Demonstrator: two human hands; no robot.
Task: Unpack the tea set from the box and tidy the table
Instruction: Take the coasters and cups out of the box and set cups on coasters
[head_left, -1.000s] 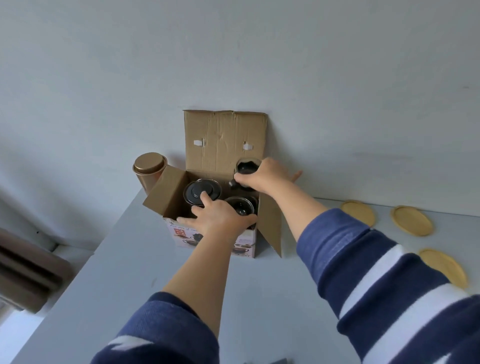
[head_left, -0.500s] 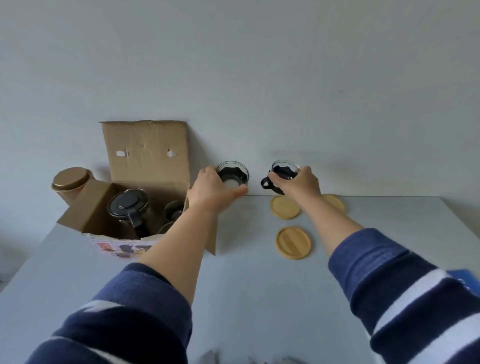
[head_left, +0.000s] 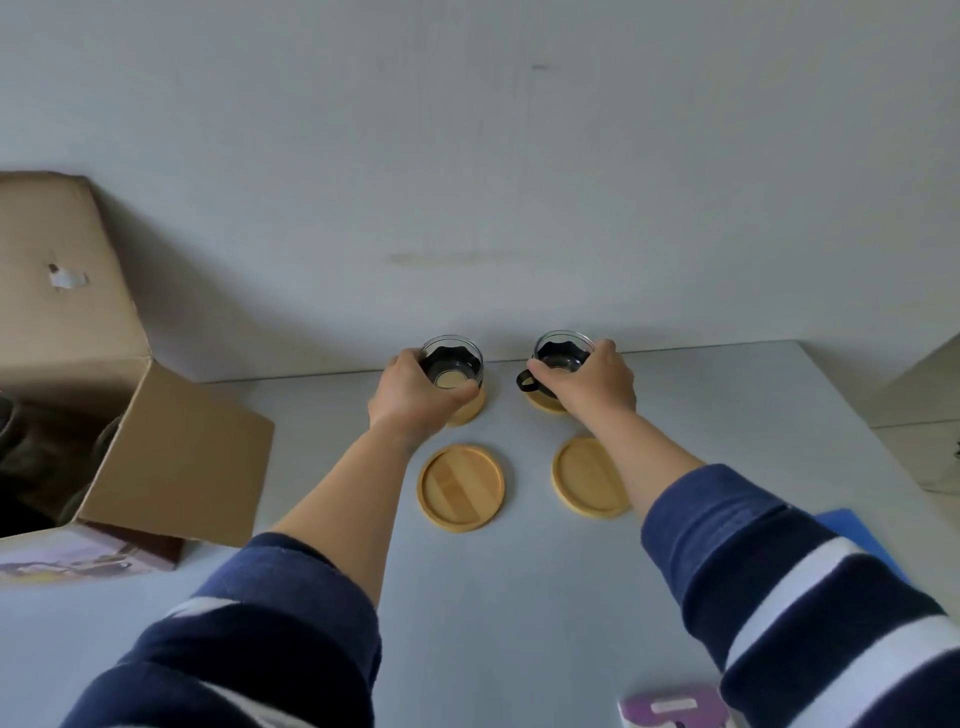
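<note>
While both cups sit on the far coasters: left hand grips left glass cup on far-left coaster | right hand grips right glass cup on far-right coaster | two bare coasters near | open box far left on table.

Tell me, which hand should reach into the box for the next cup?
Probably the left hand. The open box sits on its side of the table, while the right hand is farther away. Both hands hold cups on the far coasters, so the left must let go of its cup first.
</note>
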